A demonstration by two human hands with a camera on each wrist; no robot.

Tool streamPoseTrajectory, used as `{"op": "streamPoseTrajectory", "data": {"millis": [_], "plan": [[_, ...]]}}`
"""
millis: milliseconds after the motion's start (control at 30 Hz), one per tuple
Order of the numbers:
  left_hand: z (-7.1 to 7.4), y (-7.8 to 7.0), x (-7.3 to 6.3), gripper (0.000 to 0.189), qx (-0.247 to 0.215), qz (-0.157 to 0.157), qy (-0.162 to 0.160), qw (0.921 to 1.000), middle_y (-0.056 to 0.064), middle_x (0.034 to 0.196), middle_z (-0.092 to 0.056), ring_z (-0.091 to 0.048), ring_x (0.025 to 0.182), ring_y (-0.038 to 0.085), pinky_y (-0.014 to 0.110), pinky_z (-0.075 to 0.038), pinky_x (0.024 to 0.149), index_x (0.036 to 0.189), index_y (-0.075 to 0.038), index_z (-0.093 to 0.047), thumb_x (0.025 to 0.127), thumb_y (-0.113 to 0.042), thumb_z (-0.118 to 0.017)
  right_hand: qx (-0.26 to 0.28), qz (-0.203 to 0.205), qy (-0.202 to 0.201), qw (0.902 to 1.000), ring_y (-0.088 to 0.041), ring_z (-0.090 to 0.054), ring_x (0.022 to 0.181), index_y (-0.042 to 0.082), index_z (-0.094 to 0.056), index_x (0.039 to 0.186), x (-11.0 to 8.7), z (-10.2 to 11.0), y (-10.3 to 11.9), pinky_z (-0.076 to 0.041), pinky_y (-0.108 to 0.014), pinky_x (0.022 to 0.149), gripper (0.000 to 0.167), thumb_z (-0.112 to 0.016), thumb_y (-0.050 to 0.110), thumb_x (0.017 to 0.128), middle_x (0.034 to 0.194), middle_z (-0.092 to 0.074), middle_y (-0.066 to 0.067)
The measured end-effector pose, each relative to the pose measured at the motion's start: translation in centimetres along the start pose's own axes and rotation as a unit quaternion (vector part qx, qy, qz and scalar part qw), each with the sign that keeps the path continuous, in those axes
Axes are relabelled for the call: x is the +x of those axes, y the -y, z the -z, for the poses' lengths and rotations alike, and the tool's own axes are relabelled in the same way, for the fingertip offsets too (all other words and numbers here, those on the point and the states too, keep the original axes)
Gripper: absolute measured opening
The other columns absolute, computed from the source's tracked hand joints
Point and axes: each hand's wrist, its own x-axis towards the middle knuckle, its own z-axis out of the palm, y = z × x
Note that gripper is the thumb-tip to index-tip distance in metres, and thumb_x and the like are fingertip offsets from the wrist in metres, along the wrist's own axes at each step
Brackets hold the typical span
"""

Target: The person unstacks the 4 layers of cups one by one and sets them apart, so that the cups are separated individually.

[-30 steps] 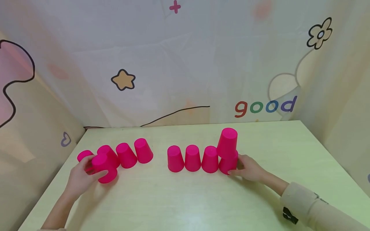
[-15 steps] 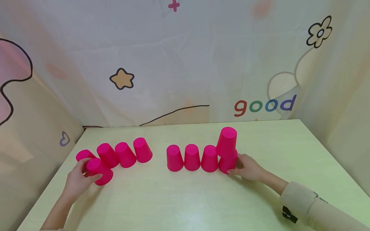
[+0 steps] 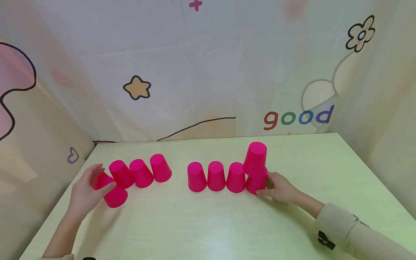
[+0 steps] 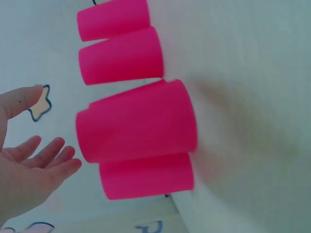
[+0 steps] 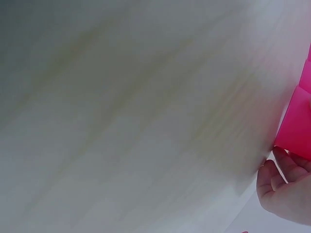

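At the left of the head view my left hand (image 3: 85,193) hovers with thumb and fingers spread around the top of an upside-down pink plastic cup (image 3: 117,198). The left wrist view shows this hand (image 4: 31,179) apart from the nearest cup (image 4: 141,126), with nothing in its grasp. Another pink cup (image 3: 101,178) stands behind it, partly hidden by the fingers. My right hand (image 3: 282,188) holds the base cup (image 3: 255,185) at the right end of a row, thumb in front and fingers behind. An upside-down cup (image 3: 255,159) sits on top, offset toward the left.
Three upside-down cups (image 3: 141,174) slant away behind the left hand. Three more (image 3: 216,177) line up left of the stacked pair. All stand on a pale table (image 3: 195,227), with a printed curtain (image 3: 195,72) along its back edge.
The left hand shifted the near pink cup a little left and toward me, then let go, spreading its fingers and rising. The right hand stays at the base cup.
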Motion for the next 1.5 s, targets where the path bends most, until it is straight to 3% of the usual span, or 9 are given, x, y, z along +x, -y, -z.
{"op": "streamPoseTrajectory", "data": {"millis": [67, 133, 333, 600, 933, 1100, 1500], "plan": [[-0.3, -0.8, 0.1, 0.069, 0.000, -0.006, 0.002, 1.0000, 0.026, 0.131, -0.039, -0.039, 0.115, 0.047, 0.055, -0.042, 0.085, 0.137, 0.002, -0.028, 0.083, -0.017, -0.066, -0.002, -0.001, 0.000, 1.0000, -0.023, -0.057, 0.093, 0.003, -0.052, 0.116, -0.1, 0.0, 0.1, -0.047, -0.037, 0.078, 0.052, -0.075, 0.021, 0.074, 0.103, -0.061, -0.006], [-0.8, -1.8, 0.1, 0.069, -0.006, -0.013, 0.006, 0.9999, 0.025, 0.131, -0.039, -0.038, 0.116, 0.047, 0.057, -0.042, 0.084, 0.137, 0.001, -0.028, 0.082, -0.017, -0.067, -0.002, -0.005, 0.001, 1.0000, -0.024, -0.057, 0.093, 0.002, -0.052, 0.116, -0.1, 0.1, 0.2, -0.047, -0.037, 0.078, 0.052, -0.075, 0.021, 0.074, 0.103, -0.061, -0.007], [-3.5, -4.8, 0.4, 0.065, -0.053, -0.043, 0.030, 0.9972, 0.019, 0.131, -0.042, -0.040, 0.118, 0.040, 0.051, -0.040, 0.091, 0.134, -0.001, -0.035, 0.080, -0.013, -0.069, -0.007, -0.017, 0.000, 0.9998, -0.025, -0.056, 0.096, 0.002, -0.051, 0.117, -0.2, 0.1, 0.4, -0.048, -0.039, 0.079, 0.054, -0.076, 0.021, 0.073, 0.105, -0.060, -0.008], [-8.0, -8.0, 1.5, 0.062, -0.113, -0.090, 0.075, 0.9867, 0.013, 0.128, -0.047, -0.044, 0.118, 0.033, 0.045, -0.039, 0.096, 0.131, -0.004, -0.040, 0.078, -0.013, -0.071, -0.007, -0.024, 0.000, 0.9997, -0.026, -0.056, 0.097, 0.003, -0.051, 0.117, -0.1, 0.1, 0.4, -0.048, -0.040, 0.080, 0.054, -0.076, 0.021, 0.073, 0.105, -0.060, -0.008], [-12.1, -11.7, 2.2, 0.060, -0.193, -0.130, 0.123, 0.9647, 0.014, 0.126, -0.050, -0.046, 0.117, 0.029, 0.042, -0.037, 0.098, 0.129, -0.003, -0.043, 0.076, -0.006, -0.072, -0.012, -0.017, 0.004, 0.9998, -0.025, -0.055, 0.097, 0.004, -0.051, 0.117, 0.0, 0.0, 0.0, -0.047, -0.040, 0.081, 0.054, -0.075, 0.023, 0.074, 0.105, -0.060, -0.006], [-14.4, -13.8, 2.4, 0.061, -0.239, -0.129, 0.153, 0.9501, 0.013, 0.127, -0.049, -0.046, 0.117, 0.028, 0.040, -0.038, 0.097, 0.130, -0.004, -0.043, 0.076, -0.004, -0.071, -0.014, -0.013, 0.004, 0.9998, -0.025, -0.055, 0.097, 0.004, -0.052, 0.116, 0.0, 0.1, -0.2, -0.046, -0.040, 0.081, 0.052, -0.075, 0.023, 0.074, 0.104, -0.060, -0.005], [-19.1, -18.3, 2.9, 0.064, -0.263, -0.135, 0.196, 0.9350, 0.007, 0.125, -0.051, -0.048, 0.115, 0.024, 0.034, -0.043, 0.093, 0.133, -0.011, -0.041, 0.076, -0.010, -0.072, -0.009, -0.016, 0.007, 0.9998, -0.026, -0.055, 0.098, 0.004, -0.052, 0.117, 0.1, 0.1, -0.1, -0.045, -0.044, 0.084, 0.053, -0.075, 0.023, 0.074, 0.106, -0.060, -0.006]]}}
